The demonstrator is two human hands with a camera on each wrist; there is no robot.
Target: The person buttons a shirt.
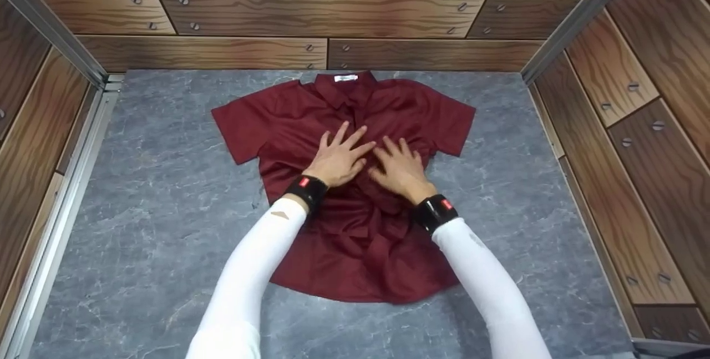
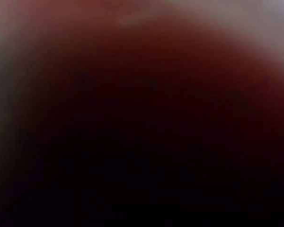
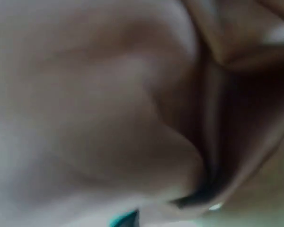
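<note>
The left hand (image 1: 339, 161) and right hand (image 1: 400, 170), each grip wide and empty, lie across the middle of the maroon shirt (image 1: 361, 209), collar (image 1: 331, 94) at its far end.

a dark red short-sleeved shirt (image 1: 356, 203) is lying spread on the desk (image 1: 166, 209), wrinkled mid-body, collar (image 1: 331, 91) at the far end.

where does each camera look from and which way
Head: on the head, facing forward and down at the maroon shirt; left hand, right hand, white sleeves show.
Left wrist: on that wrist, facing that hand's work; dark reddish blur, no body part clear.
Right wrist: on that wrist, facing close folds; no body part clear.
Shared: head and right wrist, probably the shirt.
</note>
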